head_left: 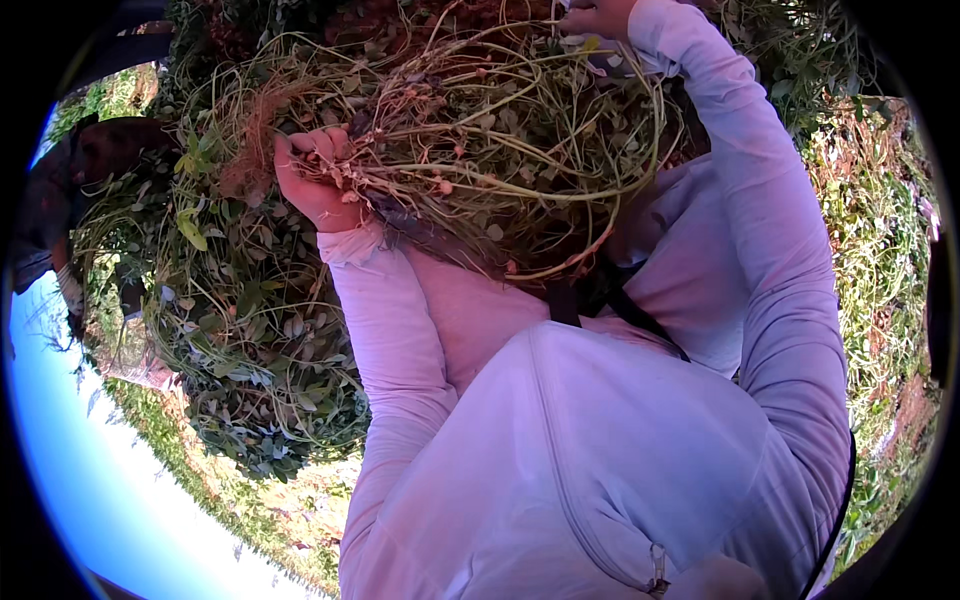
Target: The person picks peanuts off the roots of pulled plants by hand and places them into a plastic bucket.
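My left hand (319,176) is closed around the root end of a bunch of uprooted plants (480,172), which look like peanut plants. Small roundish pods (445,187) hang among the roots and pale stems. The long stems and leaves spread to the right across my lap and curve back near my body. At the top edge, my right hand (600,19) is beside the far stems, close to some whitish material (611,64). Its fingers are partly cut off by the frame, so its grip is unclear.
A large heap of leafy plants (255,322) lies to the left, with more foliage (795,45) at the upper right. A dark shape (112,150), possibly another person, is at the far left. Sunlit ground with vegetation (870,247) shows on the right.
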Tool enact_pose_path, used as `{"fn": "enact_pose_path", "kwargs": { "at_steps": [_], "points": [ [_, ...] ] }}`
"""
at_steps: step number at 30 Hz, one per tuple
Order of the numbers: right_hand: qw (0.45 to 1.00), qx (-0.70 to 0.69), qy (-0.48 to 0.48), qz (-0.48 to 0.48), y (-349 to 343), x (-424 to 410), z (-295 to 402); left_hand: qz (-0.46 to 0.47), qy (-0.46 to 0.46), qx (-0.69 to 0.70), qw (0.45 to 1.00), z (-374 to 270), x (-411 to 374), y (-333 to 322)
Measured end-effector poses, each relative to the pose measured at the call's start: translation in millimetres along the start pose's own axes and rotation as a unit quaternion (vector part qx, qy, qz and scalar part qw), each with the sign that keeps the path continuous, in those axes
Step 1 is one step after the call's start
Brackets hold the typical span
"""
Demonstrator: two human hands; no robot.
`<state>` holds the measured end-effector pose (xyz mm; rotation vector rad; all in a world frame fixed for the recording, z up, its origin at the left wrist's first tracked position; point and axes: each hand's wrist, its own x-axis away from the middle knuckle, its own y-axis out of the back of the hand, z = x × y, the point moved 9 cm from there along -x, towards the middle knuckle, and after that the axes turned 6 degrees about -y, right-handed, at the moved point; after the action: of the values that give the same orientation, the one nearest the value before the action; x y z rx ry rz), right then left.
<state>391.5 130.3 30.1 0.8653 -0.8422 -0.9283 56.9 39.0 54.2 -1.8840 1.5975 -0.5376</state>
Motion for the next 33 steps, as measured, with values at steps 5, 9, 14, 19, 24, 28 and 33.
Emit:
{"fn": "enact_pose_path", "kwargs": {
  "at_steps": [5, 9, 14, 19, 24, 28, 33],
  "points": [
    [0.958, 0.015, -0.192, -0.212, 94, 2, -82, 0.043, 0.018, -0.003, 0.999, 15, -15, -6],
    [0.933, 0.116, -0.154, -0.305, 74, -26, -121, 0.081, 0.018, 0.056, 0.995, 11, -13, -9],
    [0.986, -0.03, -0.037, -0.159, 41, -11, 21, 0.074, 0.018, 0.041, 0.996, -4, -5, 10],
    [0.997, -0.014, 0.048, 0.051, -56, 14, 88, 0.086, 0.023, 0.05, 0.995, 17, -17, -4],
    [0.994, -0.107, 0.012, 0.002, -97, 4, 90, 0.045, 0.037, 0.032, 0.998, 26, -13, -8],
    [0.992, -0.121, 0.043, 0.011, -109, -18, 90, 0.083, 0.052, 0.047, 0.994, 32, -14, -7],
    [0.994, 0.08, 0.053, -0.045, -83, -21, 96, -0.094, 0.019, -0.042, 0.995, 21, -8, 20]
  ]
}}
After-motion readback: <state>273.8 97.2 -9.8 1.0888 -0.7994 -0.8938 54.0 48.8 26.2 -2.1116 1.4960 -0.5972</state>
